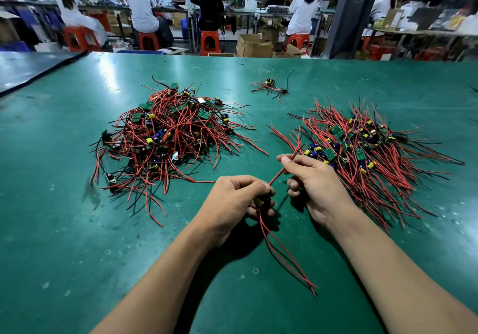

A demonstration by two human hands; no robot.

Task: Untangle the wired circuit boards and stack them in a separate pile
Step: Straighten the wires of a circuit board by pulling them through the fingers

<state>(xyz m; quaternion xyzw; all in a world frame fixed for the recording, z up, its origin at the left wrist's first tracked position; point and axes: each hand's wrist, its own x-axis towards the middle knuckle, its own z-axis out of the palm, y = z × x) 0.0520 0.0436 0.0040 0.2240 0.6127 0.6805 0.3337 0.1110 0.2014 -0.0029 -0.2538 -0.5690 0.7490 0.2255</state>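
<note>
Near centre, the left hand (234, 199) grips one circuit board (261, 201) while the right hand (314, 182) pinches its red wire (283, 169) straight, readying it for the sorted pile (362, 150) right of the tangled heap (168, 137).

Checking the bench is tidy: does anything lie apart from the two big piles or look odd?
Yes: a small cluster of wired boards lies alone on the green table, beyond the gap between the tangled pile and the neater pile, touching neither.
</note>
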